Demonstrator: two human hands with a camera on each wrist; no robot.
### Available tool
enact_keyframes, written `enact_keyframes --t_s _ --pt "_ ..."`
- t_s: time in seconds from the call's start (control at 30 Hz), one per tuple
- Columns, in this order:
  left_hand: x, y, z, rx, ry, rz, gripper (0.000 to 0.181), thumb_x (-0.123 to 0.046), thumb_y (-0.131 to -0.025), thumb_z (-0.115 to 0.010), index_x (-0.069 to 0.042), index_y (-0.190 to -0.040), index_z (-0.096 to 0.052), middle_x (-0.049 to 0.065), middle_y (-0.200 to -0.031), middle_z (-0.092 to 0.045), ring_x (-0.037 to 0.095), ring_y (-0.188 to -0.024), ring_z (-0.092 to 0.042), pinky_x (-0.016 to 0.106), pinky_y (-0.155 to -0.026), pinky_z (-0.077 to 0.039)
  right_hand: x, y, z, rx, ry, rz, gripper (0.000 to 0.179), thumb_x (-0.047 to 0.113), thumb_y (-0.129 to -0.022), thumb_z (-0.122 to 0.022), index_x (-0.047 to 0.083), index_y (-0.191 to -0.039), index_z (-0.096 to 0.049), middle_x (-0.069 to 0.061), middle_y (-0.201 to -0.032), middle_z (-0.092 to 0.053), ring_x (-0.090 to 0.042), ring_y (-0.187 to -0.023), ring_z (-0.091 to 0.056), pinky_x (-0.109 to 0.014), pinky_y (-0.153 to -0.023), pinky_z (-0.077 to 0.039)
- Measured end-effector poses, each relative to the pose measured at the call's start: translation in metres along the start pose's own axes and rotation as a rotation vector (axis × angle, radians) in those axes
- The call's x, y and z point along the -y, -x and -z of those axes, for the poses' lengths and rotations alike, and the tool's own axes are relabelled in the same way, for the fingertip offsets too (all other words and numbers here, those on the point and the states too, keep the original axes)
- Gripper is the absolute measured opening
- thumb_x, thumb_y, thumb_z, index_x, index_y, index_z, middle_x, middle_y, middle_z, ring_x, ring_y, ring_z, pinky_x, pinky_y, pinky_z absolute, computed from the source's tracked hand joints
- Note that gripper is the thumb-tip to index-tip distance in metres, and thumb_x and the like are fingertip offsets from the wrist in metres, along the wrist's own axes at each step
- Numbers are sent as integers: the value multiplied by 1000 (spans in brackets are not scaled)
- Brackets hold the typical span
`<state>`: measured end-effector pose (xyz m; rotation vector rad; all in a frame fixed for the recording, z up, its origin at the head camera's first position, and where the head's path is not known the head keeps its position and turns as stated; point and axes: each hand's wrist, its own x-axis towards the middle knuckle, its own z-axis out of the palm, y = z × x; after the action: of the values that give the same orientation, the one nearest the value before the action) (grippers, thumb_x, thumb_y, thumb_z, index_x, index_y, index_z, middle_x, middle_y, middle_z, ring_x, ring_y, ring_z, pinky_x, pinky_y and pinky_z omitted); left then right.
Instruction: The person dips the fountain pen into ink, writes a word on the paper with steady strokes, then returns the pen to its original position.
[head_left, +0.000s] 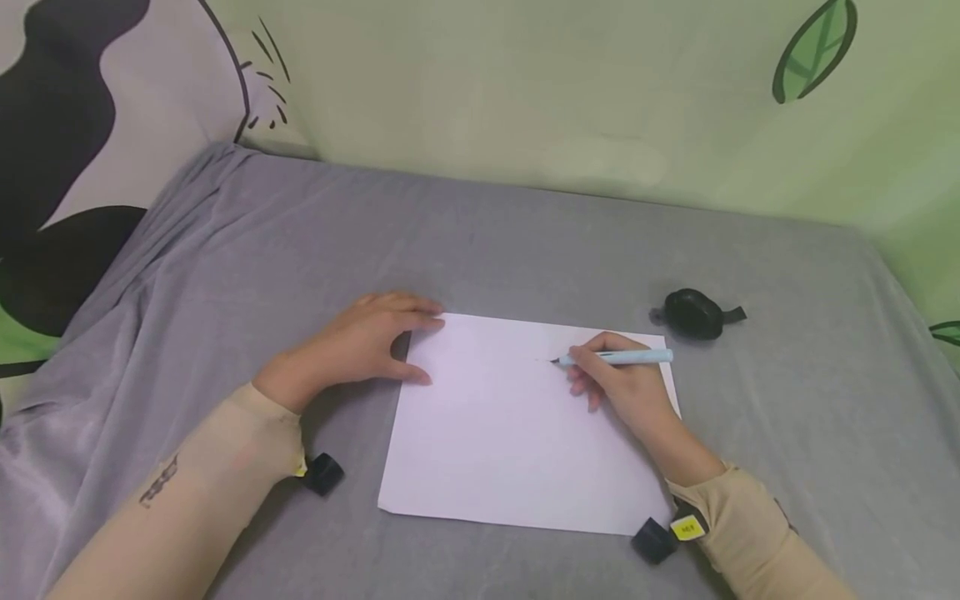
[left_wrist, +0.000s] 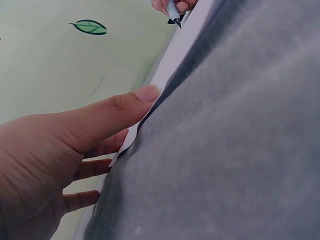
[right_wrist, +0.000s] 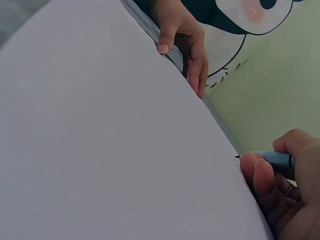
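A white sheet of paper (head_left: 517,450) lies on the grey cloth. My right hand (head_left: 626,387) pinches a light blue pen (head_left: 637,357) between thumb and fingers over the sheet's upper right part. The pen's dark nib (right_wrist: 237,157) points left, right at the paper, with tiny faint marks beside it. At the sheet's upper left corner, my left hand (head_left: 367,337) rests with fingers spread and thumb on the left edge. In the left wrist view, that thumb (left_wrist: 120,107) presses on the paper's rim, which bends up slightly there.
A black rounded object with short strap ends (head_left: 693,315) lies beyond the sheet's upper right corner. Grey cloth (head_left: 480,242) covers the table, bunched in folds at the left. Behind stands a green backdrop (head_left: 480,92) with cartoon drawings. Small black devices sit at both wrists.
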<state>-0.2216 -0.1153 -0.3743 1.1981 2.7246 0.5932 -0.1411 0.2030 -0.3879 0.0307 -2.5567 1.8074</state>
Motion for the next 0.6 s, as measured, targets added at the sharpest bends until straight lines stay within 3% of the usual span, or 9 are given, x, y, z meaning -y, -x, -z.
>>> enact_keyframes --t_s 0.6 --pt "2 0 0 13 -7 8 71 -44 -72 -81 -9 -130 -60 6 -142 -53 29 -135 -43 53 -109 -32 4 2 2 24 31 0 21 10 -92 -63 -9 -87 -59 4 -68 -67 -6 -54 -63 -24 -46 -51"
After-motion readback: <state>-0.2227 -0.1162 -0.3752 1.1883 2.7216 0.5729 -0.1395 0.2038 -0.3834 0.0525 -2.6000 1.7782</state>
